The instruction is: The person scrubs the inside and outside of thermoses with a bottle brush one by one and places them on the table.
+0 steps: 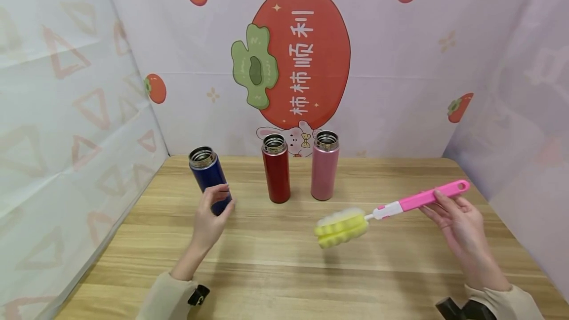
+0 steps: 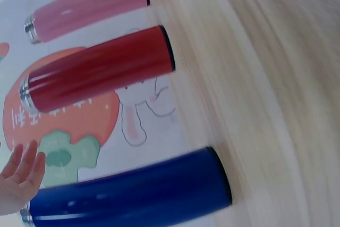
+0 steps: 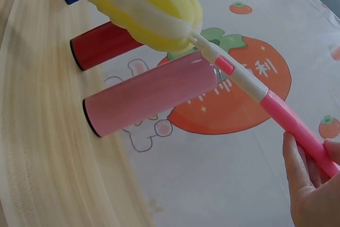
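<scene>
Right hand (image 1: 460, 223) fingers pinched a light, stiff pink brush (image 1: 391, 209) by its handle; left hand (image 1: 211, 216) fingers curled round the slippery-looking blue flask (image 1: 209, 174).

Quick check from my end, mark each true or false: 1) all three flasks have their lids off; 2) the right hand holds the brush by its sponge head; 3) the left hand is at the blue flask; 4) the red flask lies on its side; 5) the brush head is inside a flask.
1) True: the blue flask, red flask and pink flask show open steel mouths.
2) False: the right hand holds the sponge brush by its pink handle.
3) True: the left hand is around its lower part.
4) False: it stands upright on the table.
5) False: it hangs above the table, outside every flask.
</scene>
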`<action>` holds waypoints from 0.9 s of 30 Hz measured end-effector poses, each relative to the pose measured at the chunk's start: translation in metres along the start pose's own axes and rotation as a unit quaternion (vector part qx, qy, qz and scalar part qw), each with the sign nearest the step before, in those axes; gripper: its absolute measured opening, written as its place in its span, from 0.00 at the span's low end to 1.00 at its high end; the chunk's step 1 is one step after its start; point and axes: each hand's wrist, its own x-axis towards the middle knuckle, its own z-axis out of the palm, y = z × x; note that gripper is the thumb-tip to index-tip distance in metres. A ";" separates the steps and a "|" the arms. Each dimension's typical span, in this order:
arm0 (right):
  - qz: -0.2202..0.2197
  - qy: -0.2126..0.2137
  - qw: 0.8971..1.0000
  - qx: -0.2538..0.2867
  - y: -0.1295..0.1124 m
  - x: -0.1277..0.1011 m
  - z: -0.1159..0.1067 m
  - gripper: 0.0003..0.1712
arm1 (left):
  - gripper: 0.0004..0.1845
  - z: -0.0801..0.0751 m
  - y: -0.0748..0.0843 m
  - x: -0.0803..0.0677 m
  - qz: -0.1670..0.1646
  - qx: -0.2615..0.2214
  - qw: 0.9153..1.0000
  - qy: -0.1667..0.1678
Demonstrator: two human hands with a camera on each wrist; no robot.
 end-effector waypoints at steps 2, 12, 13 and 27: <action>-0.004 -0.003 1.000 -0.010 0.003 0.006 -0.018 0.15 | 0.21 0.009 0.010 0.005 -0.019 -0.009 0.999 -0.027; 0.004 -0.006 1.000 0.004 0.005 0.002 -0.008 0.12 | 0.38 0.057 -0.013 0.028 -0.209 -0.069 0.970 -0.105; 0.001 -0.005 1.000 -0.006 0.009 0.009 -0.027 0.13 | 0.41 0.062 -0.020 0.029 -0.221 -0.068 0.967 -0.109; 0.017 -0.003 1.000 0.006 0.005 -0.003 0.003 0.12 | 0.51 0.105 -0.054 0.043 -0.287 -0.107 0.944 -0.120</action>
